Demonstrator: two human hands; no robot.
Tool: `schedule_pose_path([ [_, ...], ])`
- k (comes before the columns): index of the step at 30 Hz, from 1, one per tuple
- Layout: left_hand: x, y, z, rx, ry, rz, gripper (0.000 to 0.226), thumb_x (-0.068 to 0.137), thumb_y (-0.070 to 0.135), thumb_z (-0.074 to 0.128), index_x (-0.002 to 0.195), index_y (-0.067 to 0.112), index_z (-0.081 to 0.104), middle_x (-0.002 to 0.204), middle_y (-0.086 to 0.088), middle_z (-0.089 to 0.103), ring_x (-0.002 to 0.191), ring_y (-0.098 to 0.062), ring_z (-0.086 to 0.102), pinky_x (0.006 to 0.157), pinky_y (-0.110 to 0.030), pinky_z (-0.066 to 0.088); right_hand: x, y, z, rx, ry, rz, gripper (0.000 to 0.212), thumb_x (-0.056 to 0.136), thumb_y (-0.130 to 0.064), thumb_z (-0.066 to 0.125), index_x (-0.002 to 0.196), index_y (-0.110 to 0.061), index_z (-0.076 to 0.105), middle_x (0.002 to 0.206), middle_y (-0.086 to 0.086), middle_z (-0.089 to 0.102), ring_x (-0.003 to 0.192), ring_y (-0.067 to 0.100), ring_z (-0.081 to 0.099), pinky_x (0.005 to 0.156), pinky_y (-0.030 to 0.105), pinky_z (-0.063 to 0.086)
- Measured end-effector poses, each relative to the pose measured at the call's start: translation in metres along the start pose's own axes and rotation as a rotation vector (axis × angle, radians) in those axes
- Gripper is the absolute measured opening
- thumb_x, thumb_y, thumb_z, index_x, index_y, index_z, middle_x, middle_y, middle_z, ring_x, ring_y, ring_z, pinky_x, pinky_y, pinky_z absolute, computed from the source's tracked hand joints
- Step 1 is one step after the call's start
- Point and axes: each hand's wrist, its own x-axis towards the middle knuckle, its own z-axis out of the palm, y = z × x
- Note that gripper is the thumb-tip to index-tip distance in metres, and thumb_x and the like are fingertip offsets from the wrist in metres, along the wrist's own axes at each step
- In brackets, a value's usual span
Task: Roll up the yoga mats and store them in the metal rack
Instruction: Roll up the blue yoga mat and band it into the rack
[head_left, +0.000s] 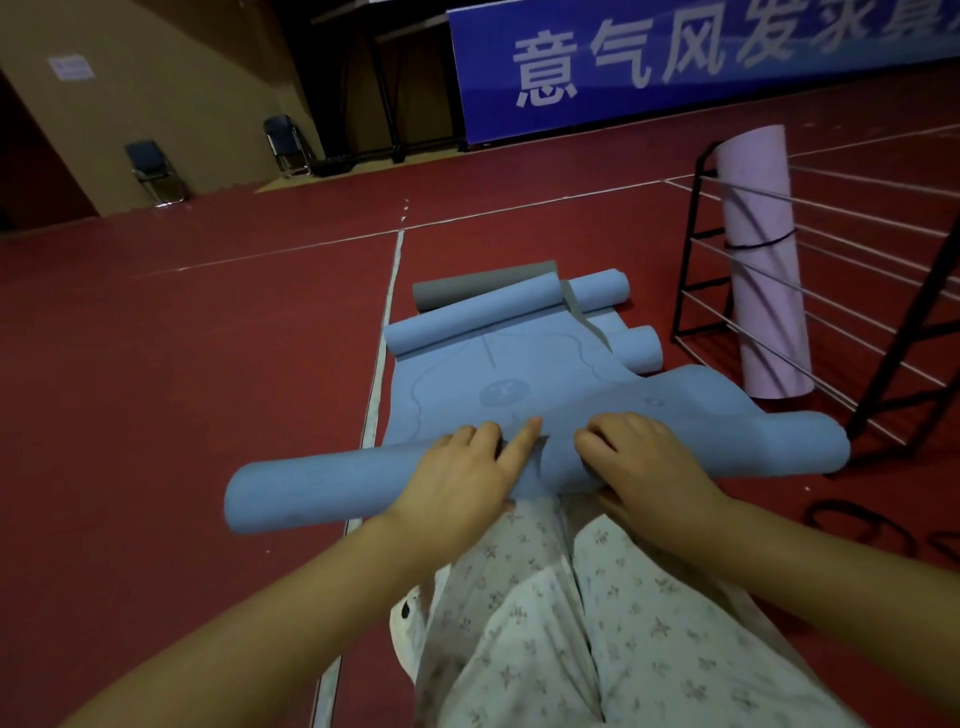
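Left hand (462, 470) laid over the rolled near end of the blue yoga mat (519, 410), fingers mostly extended and pressing downward, forefinger stretched forward onto the flat sheet; right hand (644, 462) beside it on the same roll, fingers curled over the top and thumb tucked beneath, gripping the roll. Both hands set close together near the roll's middle, apparently to keep the turns tight and even while pushing away from the body. Roll still thin and slightly uneven, right end bulging further forward than the left, hence early in the rolling of this mat by appearance. Flat remainder of the mat stretched ahead across the red floor (208, 338), far end curled back on itself. Other blue rolls (597, 291) and a grey roll (483, 286) lying beyond, touching or overlapping the far end, probably awaiting storage. Metal rack (696, 249) standing to the right, near the mat, with a pink rolled mat (763, 260) upright inside, bound by a dark strap. Black straps (857, 525) loose on the floor at right, presumably for tying. Blue banner (675, 62) and folding chairs (156, 169) along the far wall.
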Motion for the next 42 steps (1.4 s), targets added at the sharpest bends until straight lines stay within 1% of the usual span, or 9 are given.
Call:
schedule_pose_path([
  [4, 0.0, -0.01, -0.002, 0.008, 0.113, 0.089, 0.079, 0.06, 0.031, 0.085, 0.124, 0.017, 0.041, 0.077, -0.011, 0.058, 0.056, -0.029, 0.058, 0.045, -0.031, 0.048, 0.008, 0.002, -0.013, -0.024, -0.075, 0.009, 0.042, 0.051, -0.01, 0.079, 0.083, -0.011, 0.053, 0.078, 0.009, 0.054, 0.063, 0.028, 0.051, 0.05, 0.037, 0.045],
  [11, -0.02, -0.001, -0.031, 0.049, 0.221, 0.154, 0.072, 0.062, 0.034, 0.081, 0.121, 0.016, 0.045, 0.076, -0.008, 0.059, 0.05, -0.023, 0.056, 0.04, -0.026, 0.04, 0.008, -0.009, -0.052, -0.021, -0.109, -0.064, 0.033, 0.053, -0.013, 0.067, 0.08, -0.016, 0.047, 0.076, 0.006, 0.051, 0.061, 0.027, 0.048, 0.049, 0.034, 0.036],
  [15, -0.051, 0.032, -0.022, 0.06, 0.248, 0.147, 0.051, 0.07, 0.022, 0.053, 0.12, 0.015, 0.045, 0.074, -0.008, 0.06, 0.05, -0.024, 0.056, 0.041, -0.027, 0.041, -0.024, -0.034, -0.061, 0.001, -0.118, -0.084, 0.017, 0.059, -0.016, 0.046, 0.075, -0.02, 0.039, 0.07, 0.006, 0.049, 0.058, 0.026, 0.046, 0.048, 0.033, 0.031],
  [19, -0.074, 0.051, -0.015, 0.072, 0.255, 0.172, 0.05, 0.069, 0.018, 0.047, 0.119, 0.018, 0.047, 0.076, -0.007, 0.063, 0.052, -0.022, 0.057, 0.045, -0.026, 0.045, -0.045, -0.051, -0.067, -0.002, -0.162, -0.078, 0.045, 0.047, -0.016, 0.071, 0.076, -0.022, 0.037, 0.07, 0.002, 0.048, 0.057, 0.023, 0.046, 0.05, 0.03, 0.029],
  [23, -0.069, 0.049, -0.011, 0.034, 0.227, 0.144, 0.064, 0.058, 0.024, 0.07, 0.117, 0.018, 0.047, 0.074, -0.005, 0.063, 0.049, -0.021, 0.058, 0.042, -0.026, 0.045, -0.042, -0.053, -0.064, -0.014, -0.232, -0.039, 0.064, 0.035, -0.014, 0.081, 0.077, -0.023, 0.033, 0.068, 0.001, 0.049, 0.056, 0.021, 0.048, 0.051, 0.027, 0.026],
  [28, -0.051, 0.026, -0.017, -0.242, -0.001, 0.116, 0.053, 0.071, 0.038, 0.043, 0.119, 0.022, 0.058, 0.078, -0.003, 0.066, 0.057, -0.02, 0.063, 0.045, -0.024, 0.049, -0.026, -0.041, -0.066, 0.049, -0.327, -0.036, 0.054, 0.044, -0.019, 0.083, 0.079, -0.023, 0.042, 0.075, -0.003, 0.051, 0.061, 0.017, 0.053, 0.045, 0.029, 0.036],
  [31, -0.039, 0.015, -0.03, -0.394, -0.113, 0.095, 0.045, 0.073, 0.039, 0.061, 0.116, 0.027, 0.064, 0.085, 0.001, 0.07, 0.072, -0.017, 0.066, 0.058, -0.02, 0.045, -0.003, -0.034, -0.078, 0.074, -0.608, 0.015, 0.037, 0.074, -0.032, 0.071, 0.099, -0.023, 0.045, 0.1, -0.005, 0.049, 0.09, 0.015, 0.052, 0.068, 0.031, 0.04],
  [37, -0.002, -0.011, -0.042, -0.725, -0.48, -0.09, 0.053, 0.072, 0.032, 0.08, 0.121, 0.031, 0.061, 0.114, 0.009, 0.065, 0.1, -0.009, 0.061, 0.091, -0.032, 0.048, 0.041, -0.016, -0.088, 0.24, -0.991, 0.109, 0.048, 0.07, -0.044, 0.078, 0.104, -0.027, 0.048, 0.1, -0.008, 0.054, 0.091, 0.015, 0.053, 0.077, 0.033, 0.046],
  [42, 0.008, -0.019, -0.042, -0.913, -0.567, -0.162, 0.041, 0.073, 0.018, 0.081, 0.111, 0.027, 0.067, 0.112, 0.013, 0.064, 0.1, -0.001, 0.059, 0.087, -0.014, 0.046, 0.028, -0.05, -0.081, -0.127, -0.819, 0.093, 0.046, 0.085, -0.022, 0.062, 0.128, -0.014, 0.047, 0.123, 0.005, 0.046, 0.109, 0.026, 0.052, 0.082, 0.034, 0.042],
])
